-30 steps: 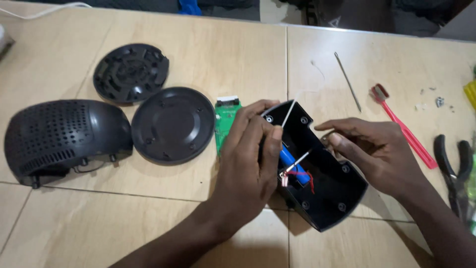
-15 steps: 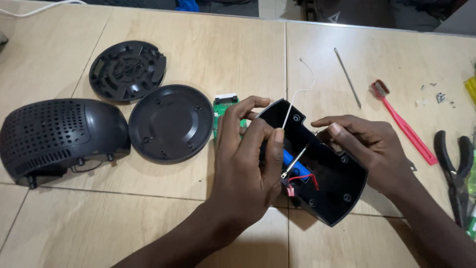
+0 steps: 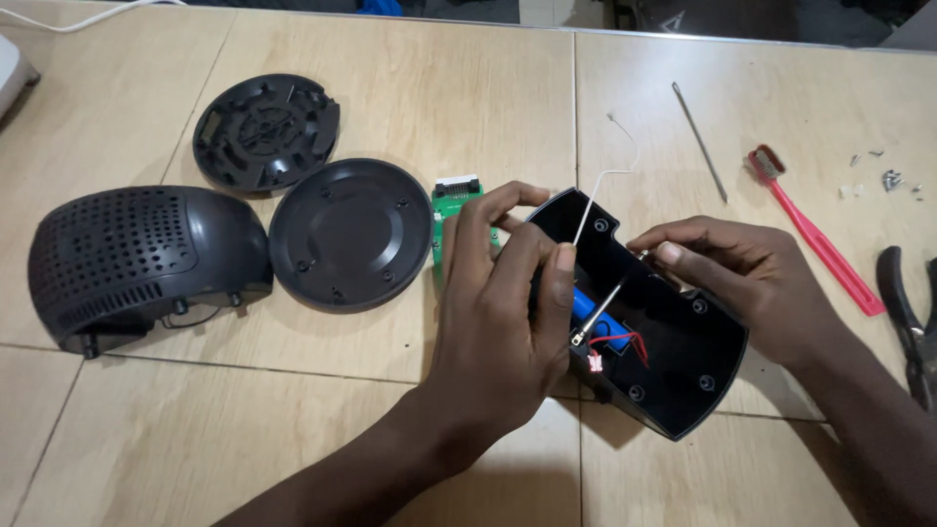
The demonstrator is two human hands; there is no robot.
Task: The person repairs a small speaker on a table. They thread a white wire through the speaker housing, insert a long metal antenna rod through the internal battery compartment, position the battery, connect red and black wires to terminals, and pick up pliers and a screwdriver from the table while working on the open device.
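1. Left hand (image 3: 503, 312) reaching in from the bottom, arm slanting up from the lower left, back of the hand facing up.
2. Fingers curled narrow over the near-left edge of the black shell (image 3: 673, 361), thumb and first finger pinched together by the thin metal pin (image 3: 597, 314). Hard to tell if really gripping the pin or just touching it.
3. Right hand (image 3: 747, 283) coming in from the right side, wrist low, fingers bent, holding the top right rim of the shell with fingertips close together.
4. Black shell sitting open on the tan table (image 3: 410, 88), between both hands, near the middle of the view, tipped a little at a slant.
5. Inside the shell: a blue battery (image 3: 590, 304), red wires (image 3: 625, 344) and a small white plug at the front.
6. Thin white wire (image 3: 600, 190) sticking up out of the shell toward the back of the table.
7. Green circuit board (image 3: 451, 210) lying flat just left of the shell, partly hidden under the left fingers.
8. Round black cover (image 3: 349, 234) and round ribbed disc (image 3: 265, 132) lying left of the board; big black grille (image 3: 146, 259) at the far left.
9. Red toothbrush (image 3: 815, 239), thin metal rod (image 3: 699, 139) and black pliers (image 3: 908, 322) off to the right, well apart from the hands.
10. Compared with a moment ago: hands and shell in almost the same spot, left fingers shifted a bit lower, white wire bent more to the right.
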